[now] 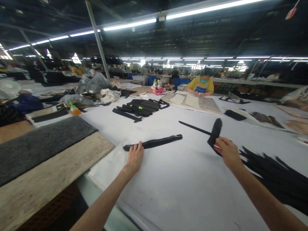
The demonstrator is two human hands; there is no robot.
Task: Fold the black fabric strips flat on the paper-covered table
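My left hand [135, 156] lies on the near end of a long black fabric strip [163, 140], its fingers stretched flat across the cloth. That strip rests on the white tabletop [168, 179]. Off to the right, my right hand [228, 151] pinches a black fabric piece [216, 128] between thumb and fingers, with its rounded end standing up off the table. Behind it a thin black strip [194, 127] stretches leftward along the surface. Partly under my right forearm spreads a fanned pile of black strips [276, 171].
A stack of black strips [141, 107] with a green tag lies farther back. At left are a grey felt sheet [43, 144] on a board and an orange-filled bottle [74, 109]. Across the table, a person in yellow [202, 85] works near a pink basin [158, 90].
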